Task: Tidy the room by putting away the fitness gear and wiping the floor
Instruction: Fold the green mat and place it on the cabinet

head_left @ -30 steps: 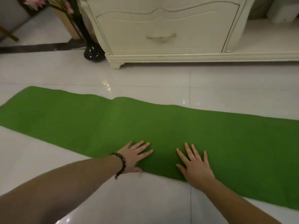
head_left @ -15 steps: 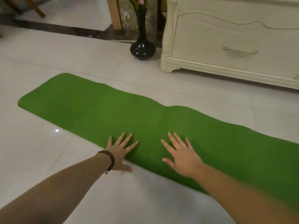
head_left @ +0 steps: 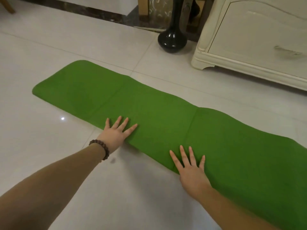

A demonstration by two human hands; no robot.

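Observation:
A long green exercise mat, folded lengthwise into a narrow strip, lies on the white tiled floor from upper left to lower right. My left hand, with a dark bead bracelet at the wrist, presses flat on the mat's near edge, fingers spread. Farther right, my right hand also lies flat on the near edge with straight fingers. Both palms hang partly over the edge onto the tiles. The mat's right end runs out of view.
A black glossy vase stands on the floor beyond the mat. To its right a cream cabinet with a drawer handle stands on low feet. A dark floor strip crosses the far left, and a wooden leg stands behind the vase.
My view has swung left, bringing the mat's rounded left end into sight. Both hands slid leftward along the mat's near edge and now lie wider apart.

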